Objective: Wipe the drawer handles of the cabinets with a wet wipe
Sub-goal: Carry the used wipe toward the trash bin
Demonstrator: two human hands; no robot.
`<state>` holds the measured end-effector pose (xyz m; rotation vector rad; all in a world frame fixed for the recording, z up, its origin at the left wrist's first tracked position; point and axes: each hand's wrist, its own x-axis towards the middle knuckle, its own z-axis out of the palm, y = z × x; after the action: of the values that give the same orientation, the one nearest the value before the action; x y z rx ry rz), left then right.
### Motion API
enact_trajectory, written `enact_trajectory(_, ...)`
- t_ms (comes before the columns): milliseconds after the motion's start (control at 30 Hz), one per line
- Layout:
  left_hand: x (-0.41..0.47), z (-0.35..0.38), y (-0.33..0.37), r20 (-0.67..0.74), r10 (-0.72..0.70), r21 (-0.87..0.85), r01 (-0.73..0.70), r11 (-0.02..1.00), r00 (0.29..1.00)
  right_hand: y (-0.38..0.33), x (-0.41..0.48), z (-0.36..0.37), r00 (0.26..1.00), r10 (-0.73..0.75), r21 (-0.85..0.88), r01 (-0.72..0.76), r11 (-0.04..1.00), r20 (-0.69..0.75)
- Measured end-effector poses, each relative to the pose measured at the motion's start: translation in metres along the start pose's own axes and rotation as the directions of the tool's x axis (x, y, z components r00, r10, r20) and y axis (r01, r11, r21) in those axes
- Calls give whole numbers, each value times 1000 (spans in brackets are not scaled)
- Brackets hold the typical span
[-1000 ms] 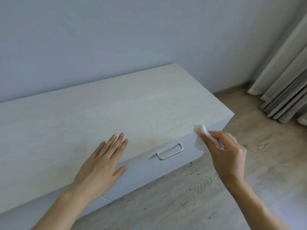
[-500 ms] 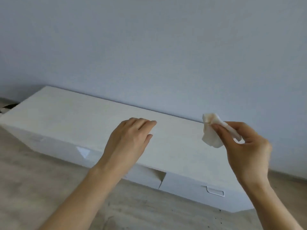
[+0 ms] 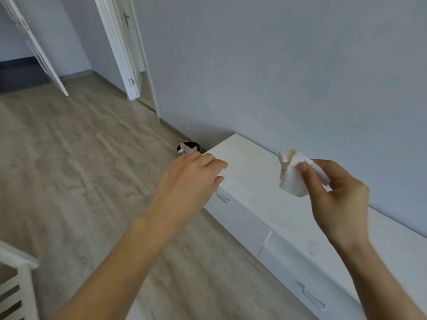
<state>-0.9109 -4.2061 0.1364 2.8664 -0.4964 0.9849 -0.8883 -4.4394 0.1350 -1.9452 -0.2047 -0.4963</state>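
Right forearm: rises from the lower right corner, wrist bent, back of the hand toward the camera.
Right hand (image 3: 339, 199): closed in a pinch, thumb against the fingers, gripping the wet wipe.
Wet wipe (image 3: 292, 179): white, crumpled, faintly yellowed at its upper fold; held in the air above the cabinet top, not touching it.
Left forearm: stretches up from the bottom edge, above the floor.
Left hand (image 3: 191, 181): holding nothing, fingers loosely curled and pointing right, over the cabinet's far front corner; contact cannot be told.
Cabinet (image 3: 251, 162): low, white, set along the wall.
Near drawer handle (image 3: 313, 299): slim bar on the front, untouched.
Far drawer handle (image 3: 223, 197): just below the left fingertips.
Bin (image 3: 188, 147): dark, round, on the floor past the cabinet's end, crumpled white pieces inside.
Door frame (image 3: 120, 47): white, farthest back.
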Motion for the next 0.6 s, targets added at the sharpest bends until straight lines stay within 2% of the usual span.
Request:
enact_trajectory(133,5,6,-113,94,-38,9,37,999,995,-21,41,112,995,27,32,-30,999,95)
enact_trajectory(300,31,53,-252,198,-73,-7,75,997,978,-14,123,251,989,33,-11,-31,999,144)
enact_trajectory(600,147,165,-503,267,-81,-10,86,996,960,18,317,490,971,101,-80,-86,993,215)
